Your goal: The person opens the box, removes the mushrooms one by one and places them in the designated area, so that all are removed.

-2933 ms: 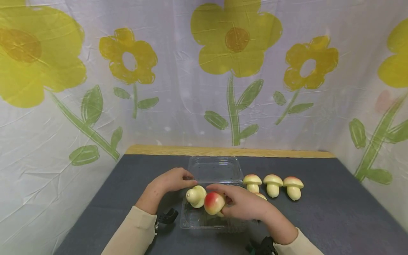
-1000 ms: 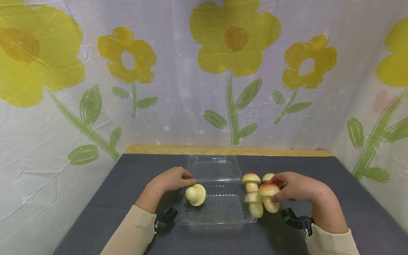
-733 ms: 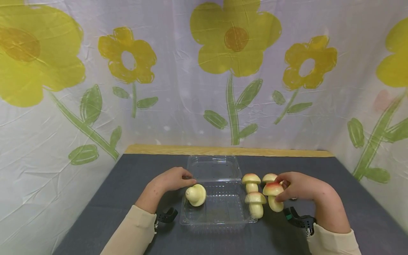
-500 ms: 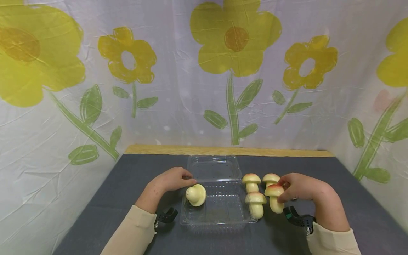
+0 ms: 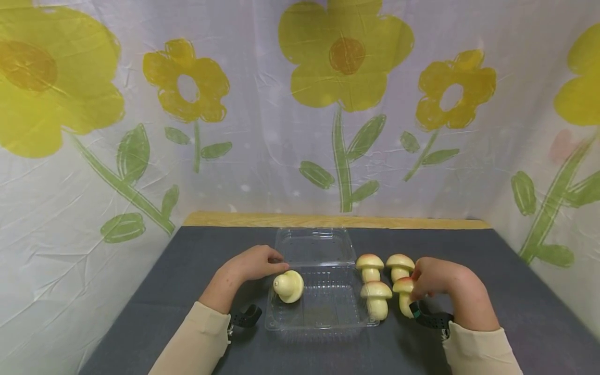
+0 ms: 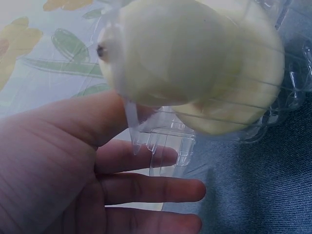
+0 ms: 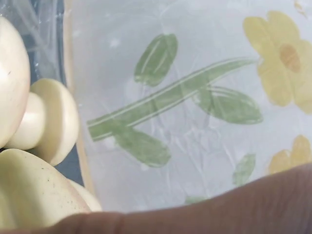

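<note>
My left hand [image 5: 255, 263] rests at the left rim of an open clear plastic container [image 5: 328, 304]. In the left wrist view its thumb and index finger [image 6: 134, 156] lie on either side of the clear edge, the other fingers stretched out. A pale toy mushroom [image 5: 289, 287] lies inside the container, stem towards me. Right of the container, my right hand [image 5: 442, 278] holds a red-capped toy mushroom [image 5: 403, 286] by its right side; the wrist strap partly covers its stem. The fingers' far side is hidden. In the right wrist view, a mushroom [image 7: 36, 190] lies against the hand's edge.
Three more toy mushrooms stand close by: one at the container's back right corner [image 5: 370, 266], another in front of it [image 5: 376, 300], a third behind my held one [image 5: 400, 265]. The transparent lid [image 5: 314, 247] lies folded back. A flowered cloth [image 5: 262, 156] hangs behind the dark table.
The right hand has carried the mushroom out of the container to the right and set it lower beside the others. Lately the hand has turned inward over it. The left hand stays put.
</note>
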`<state>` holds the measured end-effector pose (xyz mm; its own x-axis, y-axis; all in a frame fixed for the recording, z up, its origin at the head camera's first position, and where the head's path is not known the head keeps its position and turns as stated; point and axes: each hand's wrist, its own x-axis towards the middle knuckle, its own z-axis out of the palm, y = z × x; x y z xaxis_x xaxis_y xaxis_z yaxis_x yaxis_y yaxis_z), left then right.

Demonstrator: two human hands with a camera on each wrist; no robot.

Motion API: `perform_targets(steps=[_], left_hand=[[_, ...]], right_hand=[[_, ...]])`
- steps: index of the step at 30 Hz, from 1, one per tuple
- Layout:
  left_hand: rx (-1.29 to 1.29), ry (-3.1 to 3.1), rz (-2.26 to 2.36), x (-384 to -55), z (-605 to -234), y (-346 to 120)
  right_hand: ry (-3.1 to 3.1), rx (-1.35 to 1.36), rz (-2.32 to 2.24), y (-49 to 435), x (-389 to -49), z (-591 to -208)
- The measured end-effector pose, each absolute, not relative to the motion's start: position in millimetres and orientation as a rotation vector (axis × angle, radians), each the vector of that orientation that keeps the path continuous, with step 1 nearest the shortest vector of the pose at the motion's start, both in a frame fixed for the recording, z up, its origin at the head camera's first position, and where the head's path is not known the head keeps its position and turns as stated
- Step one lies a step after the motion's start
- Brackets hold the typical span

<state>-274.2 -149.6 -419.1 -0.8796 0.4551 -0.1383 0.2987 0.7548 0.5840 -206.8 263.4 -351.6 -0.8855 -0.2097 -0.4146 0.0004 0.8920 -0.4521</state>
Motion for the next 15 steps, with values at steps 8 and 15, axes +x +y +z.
perform_targets(steps=[8,15], left_hand=[[0.593,2.683,0.825,-274.1,-420.6,-149.6],[0.597,2.685,0.827,-273.7,-418.0,-149.1]], right_hand=[[2.634,-0.125,-0.518,262.5,-211.3,-362.9],[2.669,-0.109,-0.451,262.7,-214.8,-368.1]])
